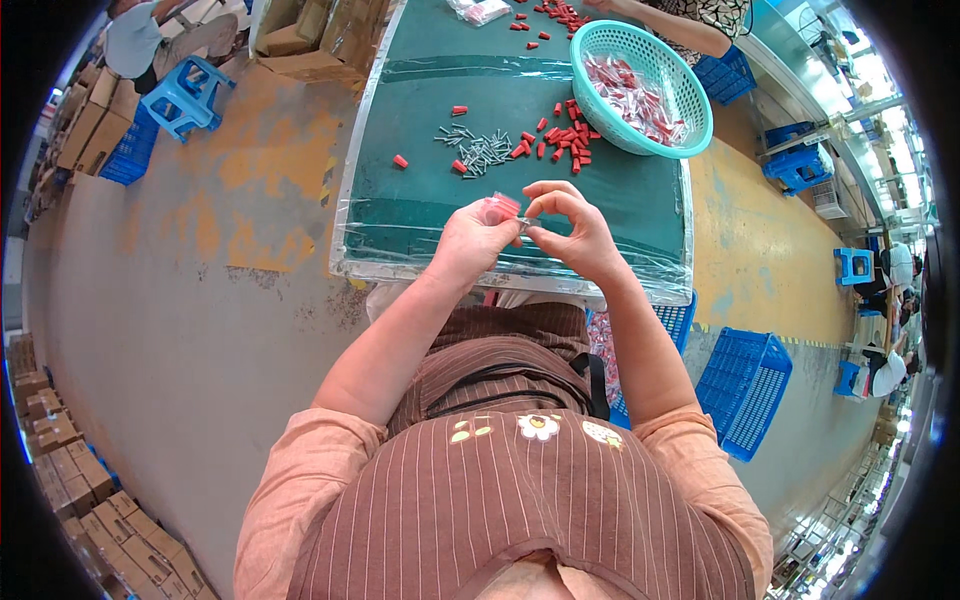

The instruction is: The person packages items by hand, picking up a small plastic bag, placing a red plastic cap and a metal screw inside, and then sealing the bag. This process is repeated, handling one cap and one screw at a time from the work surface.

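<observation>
Over the near edge of the table, my left hand [472,240] is closed on a small clear plastic bag [499,207] with red pieces showing through it. My right hand [582,238] has its thumb and index finger pinched at the bag's other end, close to the left fingertips; the other fingers are curled. Beyond my hands lies a loose pile of grey metal screws [484,150]. Several short red plastic pieces [568,137], tube-like in shape, are scattered to the right of the screws, and a single red piece [400,161] sits off to the left.
A turquoise plastic basket [697,135] full of filled bags stands at the table's right edge. Across the green table [400,215], another person's arm [690,32] reaches toward more red pieces. Blue crates [742,392] stand on the floor at my right; a blue stool [188,97] is far left.
</observation>
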The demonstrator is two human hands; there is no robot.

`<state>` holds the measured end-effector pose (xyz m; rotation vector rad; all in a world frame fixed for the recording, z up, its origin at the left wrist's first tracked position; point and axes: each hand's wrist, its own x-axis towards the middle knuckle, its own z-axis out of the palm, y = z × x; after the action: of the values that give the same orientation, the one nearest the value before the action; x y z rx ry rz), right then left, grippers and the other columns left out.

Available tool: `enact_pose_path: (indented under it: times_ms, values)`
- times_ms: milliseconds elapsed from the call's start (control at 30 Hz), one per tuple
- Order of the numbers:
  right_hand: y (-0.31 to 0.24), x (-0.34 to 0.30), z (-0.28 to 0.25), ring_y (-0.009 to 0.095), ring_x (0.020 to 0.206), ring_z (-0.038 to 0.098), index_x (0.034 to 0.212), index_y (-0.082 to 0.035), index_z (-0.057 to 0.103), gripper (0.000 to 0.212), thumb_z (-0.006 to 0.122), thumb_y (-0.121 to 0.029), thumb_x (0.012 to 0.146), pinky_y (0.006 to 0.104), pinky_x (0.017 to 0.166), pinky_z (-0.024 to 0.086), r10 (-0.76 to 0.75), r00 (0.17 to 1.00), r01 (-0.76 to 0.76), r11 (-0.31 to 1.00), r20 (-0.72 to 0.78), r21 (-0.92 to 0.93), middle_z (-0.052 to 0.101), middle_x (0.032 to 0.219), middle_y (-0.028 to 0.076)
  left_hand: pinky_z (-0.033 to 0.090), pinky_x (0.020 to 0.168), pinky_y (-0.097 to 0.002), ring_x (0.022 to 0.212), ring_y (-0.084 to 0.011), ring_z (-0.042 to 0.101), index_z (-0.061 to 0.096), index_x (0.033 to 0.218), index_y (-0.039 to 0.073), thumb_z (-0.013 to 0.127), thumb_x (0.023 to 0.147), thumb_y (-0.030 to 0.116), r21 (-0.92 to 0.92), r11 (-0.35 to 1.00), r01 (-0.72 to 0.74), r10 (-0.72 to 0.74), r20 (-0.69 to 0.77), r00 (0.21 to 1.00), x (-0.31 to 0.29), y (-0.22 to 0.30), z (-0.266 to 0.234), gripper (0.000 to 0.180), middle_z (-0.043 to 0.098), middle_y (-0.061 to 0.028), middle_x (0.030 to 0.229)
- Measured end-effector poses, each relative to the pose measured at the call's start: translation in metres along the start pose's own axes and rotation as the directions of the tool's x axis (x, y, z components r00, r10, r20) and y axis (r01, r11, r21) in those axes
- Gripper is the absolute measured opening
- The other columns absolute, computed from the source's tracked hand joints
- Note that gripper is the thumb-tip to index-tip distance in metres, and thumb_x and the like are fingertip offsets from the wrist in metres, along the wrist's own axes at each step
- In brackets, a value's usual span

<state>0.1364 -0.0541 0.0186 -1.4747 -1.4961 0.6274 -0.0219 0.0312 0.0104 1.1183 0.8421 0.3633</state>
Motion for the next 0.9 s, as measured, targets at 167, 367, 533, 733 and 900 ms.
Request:
enact_pose_path:
  times_ms: [167,367,533,733,900]
  values:
    - [0.016,-0.005,0.003,0.015,0.105,0.054,0.098,-0.004,0.061,0.023,0.067,-0.008,0.077,0.0308,0.088,0.044,0.194,0.981,-0.191,0.944,0.014,0.270,0.059,0.111,0.008,0.033,0.041,-0.0197,0.051,-0.0036,0.045,0.060,0.094,0.007,0.064,0.082,0.012,0.077,0.997,-0.033,0.037,-0.040,0.999,-0.004,0.006,0.000,0.014,0.061,0.0012,0.073]
    - [0.037,-0.015,0.018,0.006,0.081,0.058,0.095,0.001,0.060,0.009,0.062,-0.003,0.086,0.0216,0.075,0.048,0.379,0.912,-0.410,0.818,0.158,0.404,0.062,0.087,-0.001,0.038,0.047,-0.0197,0.058,-0.0034,0.049,0.061,0.092,0.005,0.064,0.082,0.012,0.083,0.992,-0.094,0.101,-0.083,0.991,-0.006,0.002,-0.004,0.013,0.061,0.0013,0.073]
    - [0.034,-0.017,0.023,0.006,0.079,0.057,0.094,0.001,0.061,0.010,0.063,-0.002,0.085,0.0208,0.073,0.047,0.418,0.897,-0.442,0.831,0.144,0.339,0.062,0.085,0.000,0.043,0.062,-0.0205,0.067,-0.0046,0.053,0.061,0.087,0.003,0.062,0.082,0.008,0.309,0.904,-0.296,0.337,-0.088,0.937,-0.012,-0.004,-0.009,0.007,0.060,0.0014,0.072]
    - [0.034,-0.012,0.028,0.005,0.079,0.055,0.095,0.002,0.061,0.009,0.061,-0.001,0.086,0.0210,0.070,0.046,0.382,0.924,-0.367,0.892,-0.002,0.264,0.062,0.086,0.001,0.045,0.059,-0.0236,0.063,-0.0069,0.054,0.063,0.088,0.002,0.061,0.080,0.007,0.254,0.944,-0.210,0.260,-0.184,0.948,-0.007,0.003,-0.036,0.010,0.062,-0.0019,0.072]
    - [0.006,0.011,0.043,0.027,0.083,0.062,0.096,-0.005,0.064,0.017,0.062,-0.008,0.080,0.0341,0.075,0.049,0.169,0.985,-0.165,0.975,0.017,-0.152,0.062,0.092,0.011,0.038,0.046,-0.0216,0.055,-0.0046,0.050,0.061,0.092,0.003,0.063,0.082,0.008,0.031,0.997,-0.071,0.077,-0.302,0.950,-0.010,0.011,-0.072,0.011,0.062,-0.0011,0.074]
